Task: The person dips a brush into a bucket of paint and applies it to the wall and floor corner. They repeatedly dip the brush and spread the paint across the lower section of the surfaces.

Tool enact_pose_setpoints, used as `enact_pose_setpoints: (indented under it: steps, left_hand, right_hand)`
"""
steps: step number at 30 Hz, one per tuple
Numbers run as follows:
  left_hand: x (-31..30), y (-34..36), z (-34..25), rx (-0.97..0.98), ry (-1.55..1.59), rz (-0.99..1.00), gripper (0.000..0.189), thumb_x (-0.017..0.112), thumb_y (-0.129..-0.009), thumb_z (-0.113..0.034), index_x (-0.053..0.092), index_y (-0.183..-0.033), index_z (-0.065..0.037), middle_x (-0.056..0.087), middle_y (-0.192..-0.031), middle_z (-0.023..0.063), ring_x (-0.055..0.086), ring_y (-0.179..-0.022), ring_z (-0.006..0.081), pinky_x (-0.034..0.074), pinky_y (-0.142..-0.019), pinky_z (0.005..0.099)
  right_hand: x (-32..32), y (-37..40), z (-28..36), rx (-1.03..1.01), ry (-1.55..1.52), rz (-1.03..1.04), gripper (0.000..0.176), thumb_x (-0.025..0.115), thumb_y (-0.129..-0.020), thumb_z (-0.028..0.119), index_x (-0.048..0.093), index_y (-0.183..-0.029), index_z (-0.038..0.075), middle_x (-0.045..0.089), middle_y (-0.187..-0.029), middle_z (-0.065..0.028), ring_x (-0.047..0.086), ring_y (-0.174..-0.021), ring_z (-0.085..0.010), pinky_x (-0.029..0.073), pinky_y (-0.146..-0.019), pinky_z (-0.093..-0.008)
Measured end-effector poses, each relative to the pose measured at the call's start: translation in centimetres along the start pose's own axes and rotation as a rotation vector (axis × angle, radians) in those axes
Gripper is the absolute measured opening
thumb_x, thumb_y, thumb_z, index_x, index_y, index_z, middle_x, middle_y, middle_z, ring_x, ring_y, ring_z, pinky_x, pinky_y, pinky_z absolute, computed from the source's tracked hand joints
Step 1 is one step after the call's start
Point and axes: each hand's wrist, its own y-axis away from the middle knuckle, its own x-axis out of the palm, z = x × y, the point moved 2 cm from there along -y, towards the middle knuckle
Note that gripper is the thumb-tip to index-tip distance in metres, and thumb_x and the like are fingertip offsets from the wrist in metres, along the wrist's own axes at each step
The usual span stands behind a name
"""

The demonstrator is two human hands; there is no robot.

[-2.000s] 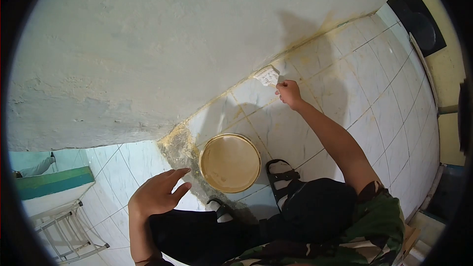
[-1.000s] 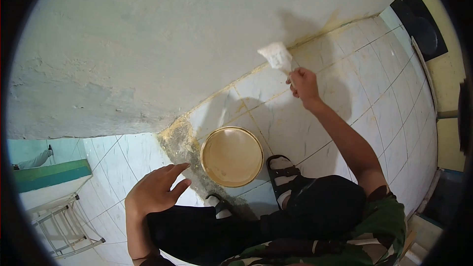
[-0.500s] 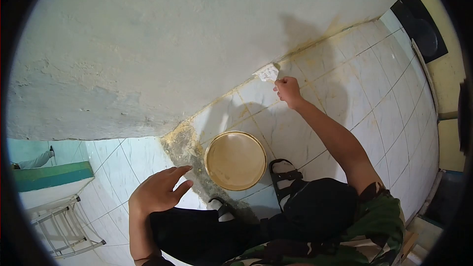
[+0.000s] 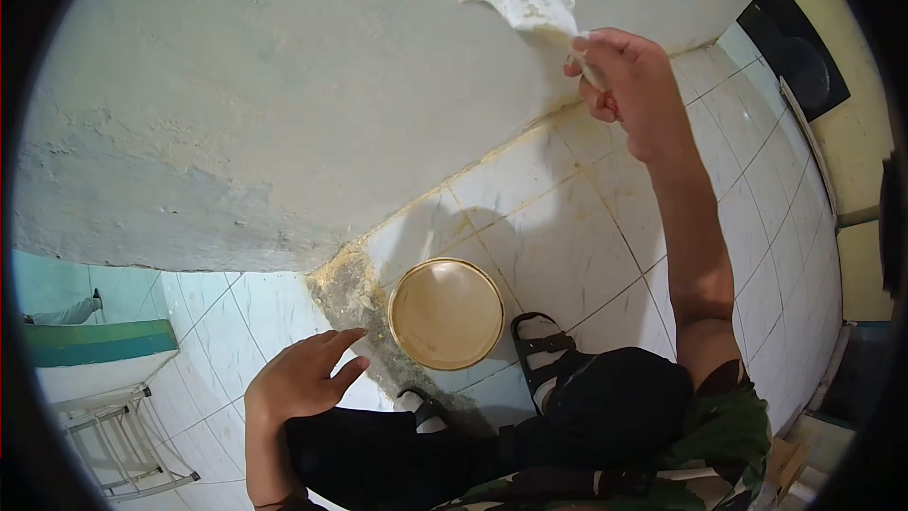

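Note:
My right hand [image 4: 629, 80] is closed around the handle of a putty knife [image 4: 530, 5], raised up in front of the grey wall [image 4: 331, 66]. White paste coats its wide blade, which overlaps the wall's surface in this view. Over my bent knee, my left hand [image 4: 303, 374] hangs with thumb and fingers apart, holding nothing. Between my feet and the wall stands a round, cream-coloured tub [image 4: 446, 312].
White floor tiles [image 4: 605, 227] meet the wall along a yellowish, stained seam. Rough bare concrete [image 4: 355, 298] shows by the wall's corner. At the lower left is a metal ladder-like frame [image 4: 128, 445]; a person's leg [image 4: 71, 310] shows beyond a green ledge [image 4: 104, 345].
My right hand has lifted the putty knife from the seam at the wall's foot, up along the wall. My left hand stays nearly where it was.

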Motion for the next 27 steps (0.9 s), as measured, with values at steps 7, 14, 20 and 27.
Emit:
enact_pose_setpoints:
  steps: [7,14,20,27]
  left_hand:
    - [-0.2,-0.4,-0.2,-0.045,0.021,0.028,0.051,0.054,-0.105,-0.041,0.056,-0.143,-0.007,0.065,-0.134,0.0202,0.061,-0.124,0.0387,0.049,-0.106,0.0436]
    - [-0.1,-1.4,0.4,-0.029,0.023,0.041,0.052,0.053,-0.105,-0.041,0.056,-0.142,-0.006,0.065,-0.134,0.0204,0.061,-0.124,0.0382,0.048,-0.106,0.0433]
    - [-0.2,-1.3,0.7,-0.026,0.022,0.033,0.050,0.055,-0.105,-0.038,0.056,-0.144,-0.006,0.065,-0.134,0.0206,0.064,-0.121,0.0369,0.050,-0.103,0.0417]
    - [-0.2,-1.0,0.1,-0.043,0.023,0.053,0.051,0.054,-0.105,-0.040,0.056,-0.143,-0.006,0.065,-0.134,0.0209,0.063,-0.123,0.0375,0.049,-0.105,0.0425]
  right_hand:
    - [-0.1,1.2,2.0,-0.071,-0.075,-0.030,0.015,0.061,-0.097,0.012,0.065,-0.091,-0.002,0.067,-0.084,-0.0083,0.042,-0.053,-0.0050,0.028,-0.043,-0.0227]
    - [2.0,-2.0,-5.2,-0.096,-0.290,0.002,0.011,0.064,-0.097,0.011,0.061,-0.091,0.002,0.065,-0.080,-0.0057,0.042,-0.052,-0.0040,0.028,-0.042,-0.0214]
    - [1.4,-2.2,-16.2,-0.111,-0.290,-0.023,0.010,0.064,-0.098,0.008,0.058,-0.092,0.002,0.064,-0.080,-0.0051,0.044,-0.050,-0.0037,0.030,-0.041,-0.0221]
    - [-0.9,-0.1,-25.8,0.191,-0.206,-0.073,0.012,0.063,-0.098,0.009,0.057,-0.089,0.003,0.064,-0.077,-0.0057,0.043,-0.047,-0.0044,0.030,-0.038,-0.0233]
